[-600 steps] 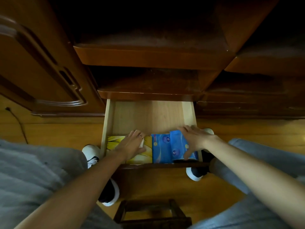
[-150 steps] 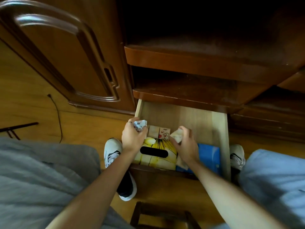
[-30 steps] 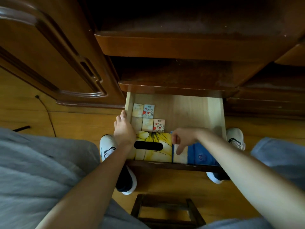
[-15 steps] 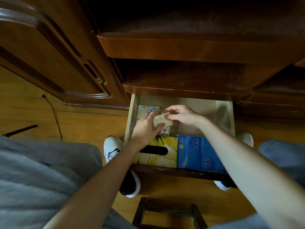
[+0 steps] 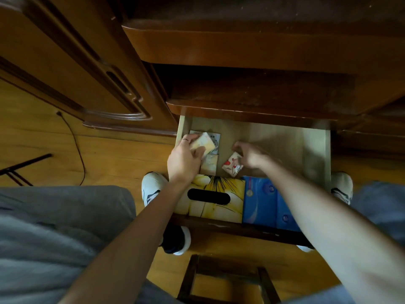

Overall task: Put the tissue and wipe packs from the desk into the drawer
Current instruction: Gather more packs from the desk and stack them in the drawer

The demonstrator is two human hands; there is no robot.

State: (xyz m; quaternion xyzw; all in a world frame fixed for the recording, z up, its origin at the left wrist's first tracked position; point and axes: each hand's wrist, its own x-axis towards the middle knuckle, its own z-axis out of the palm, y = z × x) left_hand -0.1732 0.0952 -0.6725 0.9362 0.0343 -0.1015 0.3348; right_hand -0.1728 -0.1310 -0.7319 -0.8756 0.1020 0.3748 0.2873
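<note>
A cream pocket tissue pack [image 5: 205, 144] is gripped by the left hand [image 5: 184, 161]; a heart-printed pack [image 5: 232, 165], at its four o'clock, is pinched by the right hand [image 5: 252, 155].

Head-worn wide-angle view, looking steeply down, close over open drawer [image 5: 315, 150]

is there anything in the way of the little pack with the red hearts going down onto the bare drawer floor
Nothing visible blocks it. The right hand holds the red-heart pack tilted over the drawer, just behind the blue packs. The bare wood floor beneath and to its right shows nothing lying on it.
</note>
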